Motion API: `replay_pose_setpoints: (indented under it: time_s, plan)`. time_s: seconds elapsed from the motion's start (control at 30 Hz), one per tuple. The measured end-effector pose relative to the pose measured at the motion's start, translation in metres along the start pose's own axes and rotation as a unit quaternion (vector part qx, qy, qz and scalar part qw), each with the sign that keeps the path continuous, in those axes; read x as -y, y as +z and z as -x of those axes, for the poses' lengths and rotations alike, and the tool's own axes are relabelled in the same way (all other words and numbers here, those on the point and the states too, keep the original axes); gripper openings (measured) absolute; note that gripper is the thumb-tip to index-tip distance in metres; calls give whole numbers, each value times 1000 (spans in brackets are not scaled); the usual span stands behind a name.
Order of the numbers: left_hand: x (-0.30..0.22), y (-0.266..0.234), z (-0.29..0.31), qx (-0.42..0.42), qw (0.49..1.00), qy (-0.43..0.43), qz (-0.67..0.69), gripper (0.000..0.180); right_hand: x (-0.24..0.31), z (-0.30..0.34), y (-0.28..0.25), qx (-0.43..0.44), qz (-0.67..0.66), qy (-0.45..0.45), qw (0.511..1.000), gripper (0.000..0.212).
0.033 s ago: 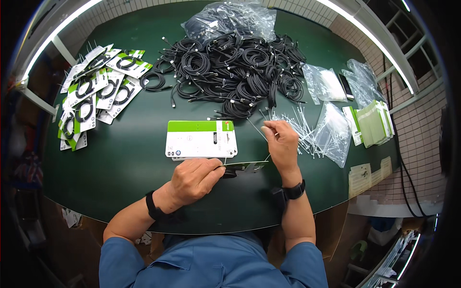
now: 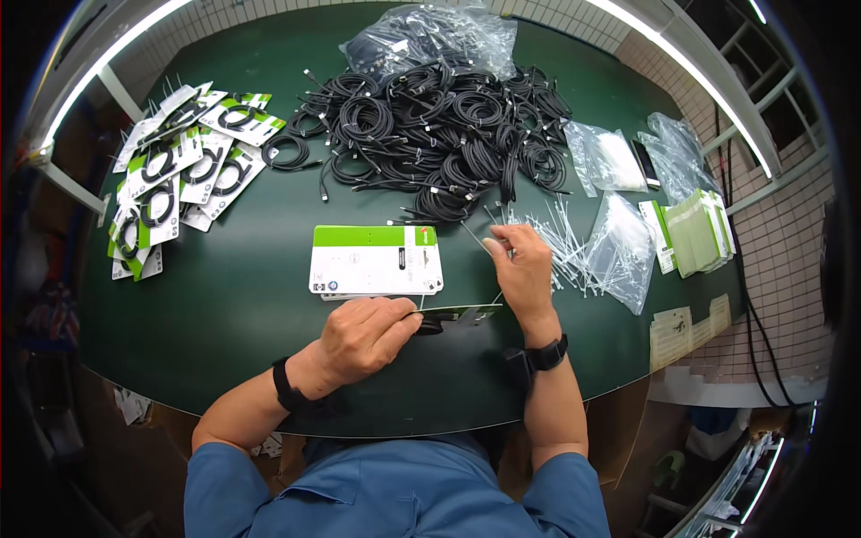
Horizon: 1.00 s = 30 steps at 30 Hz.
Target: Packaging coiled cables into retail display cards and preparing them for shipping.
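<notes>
My left hand (image 2: 362, 337) is closed on the edge of a backing card (image 2: 471, 312), seen almost edge-on above the table's near part. Under the card part of a black coiled cable (image 2: 431, 327) shows; most of it is hidden. My right hand (image 2: 523, 274) pinches a thin cable tie (image 2: 476, 238), whose free length points up and to the left. A short strip end shows between the card's right end and my right wrist. Just beyond the left hand, a small stack of white and green cards (image 2: 372, 260) lies flat on the table.
A large heap of coiled black cables (image 2: 430, 134) fills the far middle, with a clear plastic bag (image 2: 430, 40) behind. Cards with cables (image 2: 161, 202) pile at left. Loose white cable ties (image 2: 565, 247), bags (image 2: 621, 255), a phone (image 2: 645, 164) and more cards (image 2: 695, 233) lie right.
My right hand has shifted slightly left with the cable tie. The card in my left hand is turned a little more edge-on.
</notes>
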<state>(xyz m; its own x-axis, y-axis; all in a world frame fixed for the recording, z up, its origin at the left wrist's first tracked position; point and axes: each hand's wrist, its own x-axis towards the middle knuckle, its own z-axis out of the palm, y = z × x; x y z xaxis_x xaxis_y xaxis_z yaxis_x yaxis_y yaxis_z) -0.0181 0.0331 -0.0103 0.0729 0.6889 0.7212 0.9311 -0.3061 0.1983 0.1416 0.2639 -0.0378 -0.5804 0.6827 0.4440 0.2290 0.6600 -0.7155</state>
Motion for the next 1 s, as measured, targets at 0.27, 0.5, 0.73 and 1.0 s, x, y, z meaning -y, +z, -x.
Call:
replay_pose_setpoints:
  time_s: [0.27, 0.5, 0.73, 1.0]
  plan:
    - [-6, 1, 0, 4, 1000, 13, 28, 14, -9, -2, 7, 135, 255, 16, 957, 18]
    - [-6, 2, 0, 5, 999, 12, 33, 16, -4, 6, 4, 91, 240, -41, 966, 16]
    - [-6, 3, -2, 9, 999, 16, 42, 18, 15, 2, -15, 124, -172, 146, 966, 11]
    - [-7, 6, -4, 20, 998, 35, 55, 18, 42, -2, -32, 200, -347, 272, 875, 11]
